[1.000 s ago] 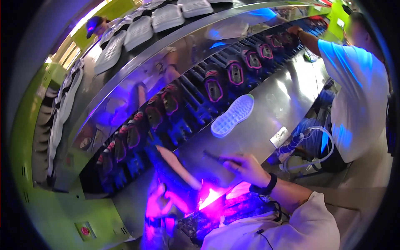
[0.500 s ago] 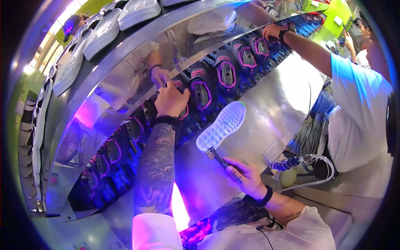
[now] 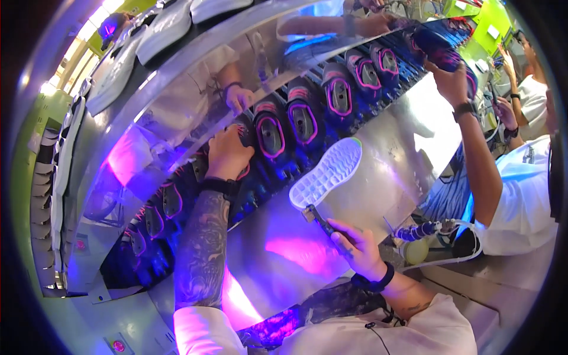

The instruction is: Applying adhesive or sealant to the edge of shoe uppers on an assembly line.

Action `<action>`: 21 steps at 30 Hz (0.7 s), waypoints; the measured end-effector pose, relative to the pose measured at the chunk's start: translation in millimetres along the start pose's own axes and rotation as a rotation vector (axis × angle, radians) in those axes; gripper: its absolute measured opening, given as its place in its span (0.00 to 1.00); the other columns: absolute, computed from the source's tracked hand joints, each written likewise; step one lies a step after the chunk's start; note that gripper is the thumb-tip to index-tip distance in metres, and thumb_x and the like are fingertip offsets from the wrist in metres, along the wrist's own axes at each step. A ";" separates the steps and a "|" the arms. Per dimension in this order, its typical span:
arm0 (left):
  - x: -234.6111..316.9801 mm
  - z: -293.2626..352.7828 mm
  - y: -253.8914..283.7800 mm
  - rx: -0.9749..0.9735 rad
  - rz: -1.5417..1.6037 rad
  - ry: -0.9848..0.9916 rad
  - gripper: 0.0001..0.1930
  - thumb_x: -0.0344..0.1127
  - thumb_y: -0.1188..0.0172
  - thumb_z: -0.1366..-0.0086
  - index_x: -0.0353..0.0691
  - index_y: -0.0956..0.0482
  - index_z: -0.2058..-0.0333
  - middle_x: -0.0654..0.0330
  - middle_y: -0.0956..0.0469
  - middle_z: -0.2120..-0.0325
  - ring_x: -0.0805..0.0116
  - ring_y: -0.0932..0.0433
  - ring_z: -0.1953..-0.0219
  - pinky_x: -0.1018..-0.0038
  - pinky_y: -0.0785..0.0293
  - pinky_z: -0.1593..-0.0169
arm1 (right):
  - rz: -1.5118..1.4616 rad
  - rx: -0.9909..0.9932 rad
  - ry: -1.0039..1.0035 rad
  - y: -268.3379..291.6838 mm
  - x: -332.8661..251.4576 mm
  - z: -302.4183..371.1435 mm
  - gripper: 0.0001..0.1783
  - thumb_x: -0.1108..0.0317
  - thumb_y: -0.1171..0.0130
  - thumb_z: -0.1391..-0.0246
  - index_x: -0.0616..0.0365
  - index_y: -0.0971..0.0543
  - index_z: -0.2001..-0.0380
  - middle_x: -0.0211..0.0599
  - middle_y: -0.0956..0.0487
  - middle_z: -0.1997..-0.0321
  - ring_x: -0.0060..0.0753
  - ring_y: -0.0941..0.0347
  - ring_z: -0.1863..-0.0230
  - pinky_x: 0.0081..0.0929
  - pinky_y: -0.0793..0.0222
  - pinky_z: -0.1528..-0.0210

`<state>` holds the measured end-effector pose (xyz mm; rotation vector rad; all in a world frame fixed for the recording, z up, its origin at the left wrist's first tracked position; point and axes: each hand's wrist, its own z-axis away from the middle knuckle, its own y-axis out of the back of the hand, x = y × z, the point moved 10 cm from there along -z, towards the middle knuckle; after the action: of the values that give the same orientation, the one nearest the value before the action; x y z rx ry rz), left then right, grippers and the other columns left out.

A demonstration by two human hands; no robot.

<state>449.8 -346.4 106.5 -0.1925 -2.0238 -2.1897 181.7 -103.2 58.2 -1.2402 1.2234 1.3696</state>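
Sole (image 3: 328, 171), white and patterned with small blocks, lies flat on the metal bench (image 3: 384, 160), its green-edged end pointing between one and two o'clock. All directions run from this sole. At seven o'clock, the head of a black-handled tool (image 3: 321, 220) reaches its lower end; whether it touches, I cannot tell. The right hand (image 3: 358, 251), at five o'clock, is closed around that handle. Well apart from it, the left hand (image 3: 231, 155), at nine o'clock, bends over a dark shoe (image 3: 245, 131) in the row; whether its fingers grip, I cannot tell, as the palm hides them. Other shoe uppers (image 3: 302, 123), dark with pink edging, run from eight o'clock through twelve to one. A coiled hose (image 3: 416, 231) sits at four o'clock. A co-worker's hand (image 3: 451, 87) holds another shoe at two o'clock. Farther out, at ten, pale soles (image 3: 164, 35) line a shelf.
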 end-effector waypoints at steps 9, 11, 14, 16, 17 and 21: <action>-74.6 -6.5 43.0 0.221 0.677 -0.113 0.38 0.70 0.47 0.36 0.39 0.19 0.46 0.34 0.19 0.51 0.40 0.20 0.45 0.54 0.28 0.40 | -0.076 0.015 -0.069 -11.9 5.3 2.1 0.17 0.69 0.39 0.34 0.62 0.19 0.44 0.42 0.14 0.56 0.28 0.19 0.59 0.28 0.25 0.53; -92.6 5.7 29.8 0.126 0.320 0.031 0.38 0.66 0.43 0.36 0.33 0.19 0.48 0.36 0.18 0.52 0.41 0.19 0.48 0.55 0.27 0.43 | -0.115 0.037 -0.116 -11.2 13.4 6.2 0.17 0.70 0.40 0.34 0.63 0.19 0.44 0.42 0.14 0.55 0.28 0.19 0.58 0.27 0.24 0.52; -118.3 30.7 34.9 0.151 0.264 0.110 0.35 0.61 0.39 0.36 0.29 0.19 0.51 0.39 0.16 0.55 0.44 0.17 0.52 0.57 0.24 0.46 | -0.110 0.060 -0.106 -9.3 19.4 8.1 0.18 0.69 0.39 0.33 0.64 0.19 0.43 0.41 0.14 0.56 0.25 0.19 0.59 0.25 0.24 0.54; -155.8 63.0 20.0 0.354 0.730 0.134 0.30 0.57 0.38 0.33 0.31 0.19 0.51 0.45 0.15 0.58 0.49 0.15 0.57 0.59 0.22 0.50 | -0.155 0.046 -0.157 -8.3 36.0 7.1 0.18 0.69 0.39 0.33 0.63 0.20 0.43 0.39 0.14 0.56 0.23 0.20 0.59 0.23 0.24 0.56; -185.9 89.5 5.3 0.507 1.074 0.150 0.29 0.57 0.39 0.32 0.32 0.19 0.49 0.48 0.14 0.60 0.52 0.15 0.60 0.61 0.21 0.53 | -0.200 0.041 -0.224 -11.9 44.7 13.2 0.18 0.69 0.40 0.33 0.63 0.20 0.42 0.37 0.15 0.56 0.21 0.21 0.59 0.21 0.24 0.57; -199.3 244.0 24.5 0.404 1.576 0.122 0.29 0.56 0.42 0.29 0.36 0.23 0.44 0.51 0.17 0.55 0.53 0.17 0.53 0.59 0.23 0.46 | -0.187 0.012 -0.144 -17.2 5.9 6.8 0.20 0.70 0.40 0.32 0.66 0.23 0.40 0.33 0.15 0.59 0.21 0.23 0.64 0.23 0.25 0.60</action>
<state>647.5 -100.0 110.5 -1.0719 -1.2563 -0.7573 197.3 -94.6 50.7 -1.1941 0.9894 1.2885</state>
